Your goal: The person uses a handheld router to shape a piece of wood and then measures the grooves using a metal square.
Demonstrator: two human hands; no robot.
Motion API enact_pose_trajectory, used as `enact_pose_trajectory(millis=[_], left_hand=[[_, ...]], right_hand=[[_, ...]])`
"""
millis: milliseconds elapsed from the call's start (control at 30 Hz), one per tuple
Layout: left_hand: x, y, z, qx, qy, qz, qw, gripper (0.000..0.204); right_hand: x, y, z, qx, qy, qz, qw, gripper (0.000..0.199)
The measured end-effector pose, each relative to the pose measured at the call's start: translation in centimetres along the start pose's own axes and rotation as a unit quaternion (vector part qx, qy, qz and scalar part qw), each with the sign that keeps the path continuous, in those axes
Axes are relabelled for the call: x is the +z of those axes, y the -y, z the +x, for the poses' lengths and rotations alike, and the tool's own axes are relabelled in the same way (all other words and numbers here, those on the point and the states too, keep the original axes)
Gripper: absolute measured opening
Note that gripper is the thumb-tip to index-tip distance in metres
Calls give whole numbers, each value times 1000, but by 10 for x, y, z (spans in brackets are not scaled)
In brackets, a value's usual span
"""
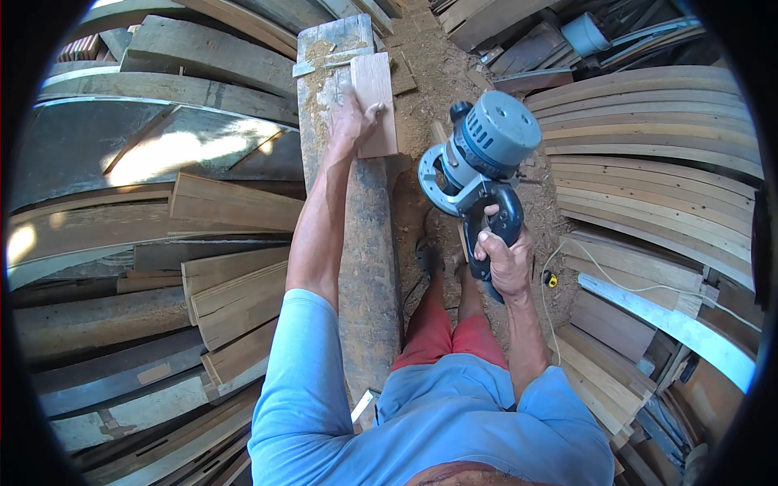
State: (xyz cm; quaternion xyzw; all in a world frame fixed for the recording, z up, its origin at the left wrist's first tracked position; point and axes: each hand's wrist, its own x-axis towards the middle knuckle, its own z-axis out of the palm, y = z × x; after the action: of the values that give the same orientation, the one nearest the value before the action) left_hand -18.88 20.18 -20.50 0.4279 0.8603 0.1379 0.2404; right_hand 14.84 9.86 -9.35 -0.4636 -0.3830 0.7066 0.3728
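My right hand point(504, 255) is wrapped round the black D-shaped handle of a router point(490, 142). The router is silver-grey with a blue band and is lifted off to the right of the bench, its round base point(438, 180) tilted toward the left. On the narrow, worn wooden bench point(369, 267) lies a short, pale wooden board point(374, 89). My left hand point(352, 121) grips this board by its left edge, the thumb lying across its top face. A thin wood strip point(344, 58) and sawdust are by the board's far end.
Stacked planks point(235, 296) crowd the left side, and curved boards point(648, 130) are piled on the right. A pale cord point(604, 267) runs over the right-hand timber. Near it, a small yellow-and-black object point(551, 279) lies on the sawdust-covered floor. My feet stand right of the bench.
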Motion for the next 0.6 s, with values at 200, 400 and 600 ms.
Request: enact_pose_trajectory(millis=[200, 400, 600], left_hand=[[-6, 12, 18, 3, 56, -70, 996, 75], [-16, 11, 20, -38, 118, -94, 988, 68], [-17, 10, 17, -33, 95, -103, 990, 66]], right_hand=[[19, 1, -1, -38, 39, -35, 998, 32], [41, -29, 4, -103, 70, -126, 984, 34], [75, -64, -12, -122, 53, -182, 974, 31]])
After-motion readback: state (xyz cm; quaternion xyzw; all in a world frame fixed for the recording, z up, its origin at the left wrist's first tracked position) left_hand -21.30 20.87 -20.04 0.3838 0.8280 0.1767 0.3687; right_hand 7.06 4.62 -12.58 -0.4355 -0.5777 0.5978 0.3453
